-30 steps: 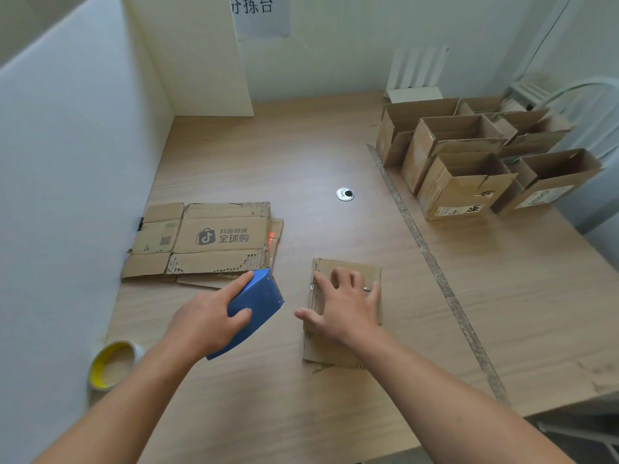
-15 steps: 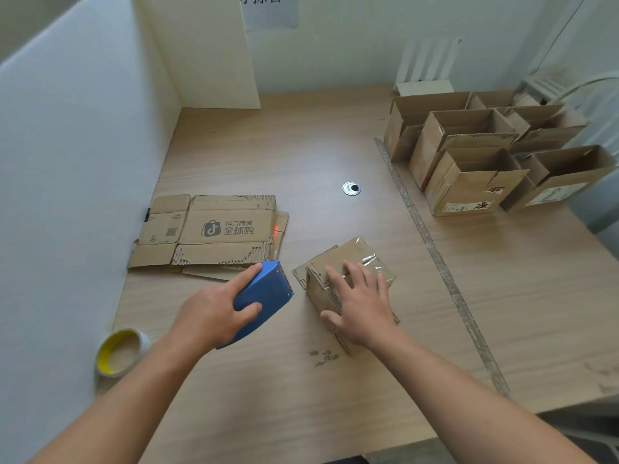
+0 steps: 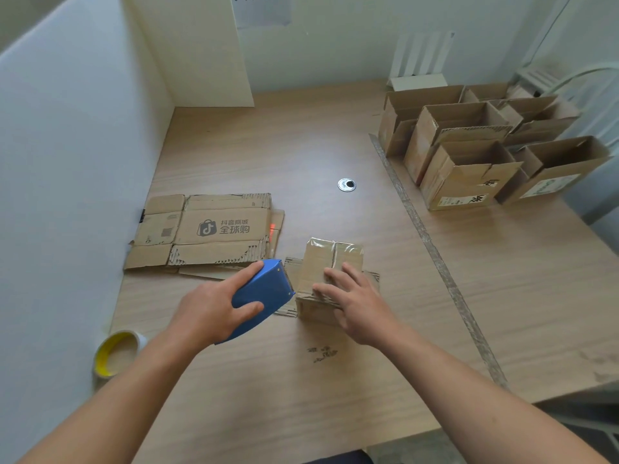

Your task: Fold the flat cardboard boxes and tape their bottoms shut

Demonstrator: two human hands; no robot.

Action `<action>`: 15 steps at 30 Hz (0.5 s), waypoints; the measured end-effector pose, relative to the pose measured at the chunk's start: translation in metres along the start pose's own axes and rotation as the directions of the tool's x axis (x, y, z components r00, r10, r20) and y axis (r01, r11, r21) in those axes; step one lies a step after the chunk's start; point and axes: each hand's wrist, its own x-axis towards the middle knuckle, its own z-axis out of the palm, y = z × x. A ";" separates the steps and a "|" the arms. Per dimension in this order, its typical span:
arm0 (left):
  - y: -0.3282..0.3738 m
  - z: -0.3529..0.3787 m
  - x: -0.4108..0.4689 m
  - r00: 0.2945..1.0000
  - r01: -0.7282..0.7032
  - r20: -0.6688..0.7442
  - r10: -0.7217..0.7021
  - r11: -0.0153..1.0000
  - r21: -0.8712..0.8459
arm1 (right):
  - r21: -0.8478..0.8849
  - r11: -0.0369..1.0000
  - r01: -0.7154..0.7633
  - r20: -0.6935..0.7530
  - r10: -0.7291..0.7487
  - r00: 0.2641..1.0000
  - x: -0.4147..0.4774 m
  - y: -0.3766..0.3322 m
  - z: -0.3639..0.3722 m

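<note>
"Several groups share the tabletop (image 3: 268,145): finished boxes (image 3: 469,169) standing open side up at the far right, and flat cardboard (image 3: 207,229) lying against the left partition. Why the split?"

"Probably stock on the left, output on the right, work zone between. The box (image 3: 330,259) being taped sits near centre, bottom face up, with its loose flaps splayed on the tabletop."

"Orientation?"

"Its long axis and its taped seam both run near to far."

"Hands?"

"The right hand (image 3: 361,303) lies on the near part of that bottom face, fingers spread and fairly straight, apparently pressing to steady it. The left hand (image 3: 211,309) grips the blue tape dispenser (image 3: 264,296), fingers wrapped round its body, nose at the box's left side. A spare tape roll (image 3: 115,354) stands at the near left."
</note>
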 end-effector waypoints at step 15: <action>-0.008 -0.001 -0.007 0.854 -0.484 -0.124 0.505 0.859 0.166 | 0.411 0.905 0.106 -0.287 0.019 0.958 -0.007 -0.004 -0.015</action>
